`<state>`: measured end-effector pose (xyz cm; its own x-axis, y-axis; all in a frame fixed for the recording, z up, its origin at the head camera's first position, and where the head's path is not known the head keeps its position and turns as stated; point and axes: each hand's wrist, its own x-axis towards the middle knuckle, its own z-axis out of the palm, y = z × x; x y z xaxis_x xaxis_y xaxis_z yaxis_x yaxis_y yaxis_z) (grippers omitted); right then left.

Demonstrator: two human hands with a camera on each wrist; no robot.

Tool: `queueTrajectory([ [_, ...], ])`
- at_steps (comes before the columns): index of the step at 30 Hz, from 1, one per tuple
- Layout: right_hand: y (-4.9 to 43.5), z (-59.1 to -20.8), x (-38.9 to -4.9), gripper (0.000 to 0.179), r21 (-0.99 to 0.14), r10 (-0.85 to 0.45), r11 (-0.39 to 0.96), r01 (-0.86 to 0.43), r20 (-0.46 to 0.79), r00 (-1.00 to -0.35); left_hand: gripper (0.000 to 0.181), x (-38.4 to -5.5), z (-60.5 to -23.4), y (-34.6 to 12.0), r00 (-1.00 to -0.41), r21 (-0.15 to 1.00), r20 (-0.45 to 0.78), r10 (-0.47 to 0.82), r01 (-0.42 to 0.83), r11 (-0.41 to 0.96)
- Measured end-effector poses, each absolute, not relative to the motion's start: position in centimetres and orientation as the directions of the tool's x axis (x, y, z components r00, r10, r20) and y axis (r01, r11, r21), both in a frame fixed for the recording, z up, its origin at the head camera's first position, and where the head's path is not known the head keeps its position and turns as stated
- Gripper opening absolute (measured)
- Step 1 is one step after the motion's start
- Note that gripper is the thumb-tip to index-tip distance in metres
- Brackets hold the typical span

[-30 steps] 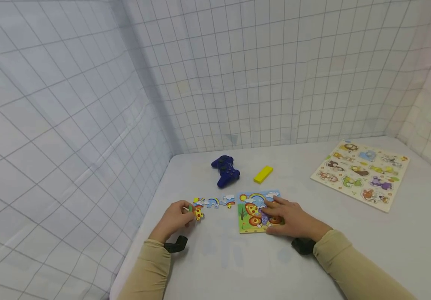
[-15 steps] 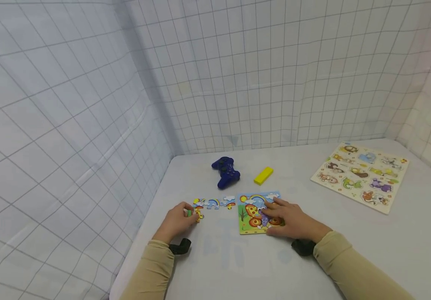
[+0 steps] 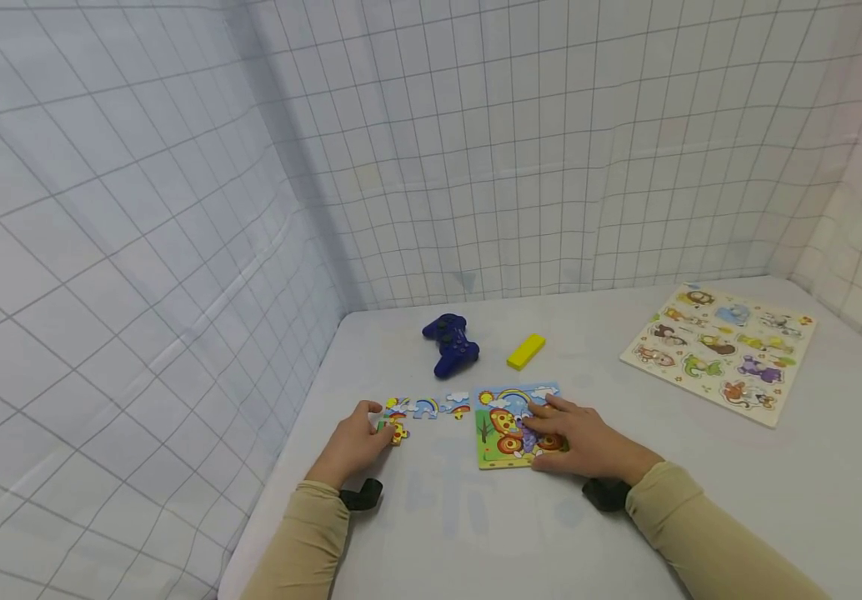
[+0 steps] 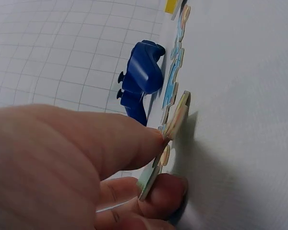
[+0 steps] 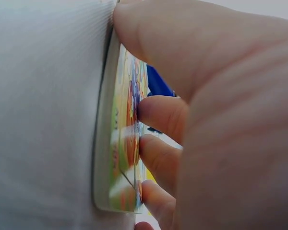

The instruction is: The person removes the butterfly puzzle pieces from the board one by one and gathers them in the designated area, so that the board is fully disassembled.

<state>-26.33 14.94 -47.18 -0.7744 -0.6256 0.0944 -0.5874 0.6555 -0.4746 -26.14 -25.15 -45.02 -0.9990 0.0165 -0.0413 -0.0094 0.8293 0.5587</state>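
- Shifted a little toward the person over the last second with the left hand [image 3: 351, 444], along with the spotted puzzle piece [image 3: 398, 432], green edge now lower in view.
- Gripped, as the left wrist view shows, between thumb and a curled finger; tilted rather than flat, with a shadow beside it on the counter [image 3: 468, 550]. Cannot tell whether already touching down.
- Located just on the near side of the leftmost loose piece [image 3: 396, 406], in a short row with the rainbow piece [image 3: 425, 407] and the cloud piece [image 3: 457, 402], left of the picture board [image 3: 483, 443].
- Less covered by fingers than half a second ago, with more of the yellow face showing in the head view.
- Unmoved on the other side: spread across the picture board with the right hand [image 3: 584, 437], fingers resting on the picture, thumb by the near edge, seemingly only steadying.
- Judged from this, midway through placing or adjusting beside the row; not yet let go, and not yet on the picture board.
- Untouched farther back: game controller [image 3: 452, 344], yellow block [image 3: 526, 352] and, off to the right, animal board [image 3: 709, 387].
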Motion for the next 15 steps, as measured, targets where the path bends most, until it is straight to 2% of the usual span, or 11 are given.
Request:
queueTrajectory([
  [7,14.83,-47.14,-26.23,0.070,-0.471,-0.620,0.663,-0.582,0.092,-0.780,0.058,-26.26,-45.12,-24.92,-0.999,0.526,-0.038,-0.006,-0.025,0.850],
  [15,14.76,-47.14,-26.23,0.070,-0.475,-0.609,0.675,-0.565,0.075,-0.790,0.069,-26.33,-45.14,-24.28,-0.997,0.390,-0.045,-0.068,-0.081,0.917],
])
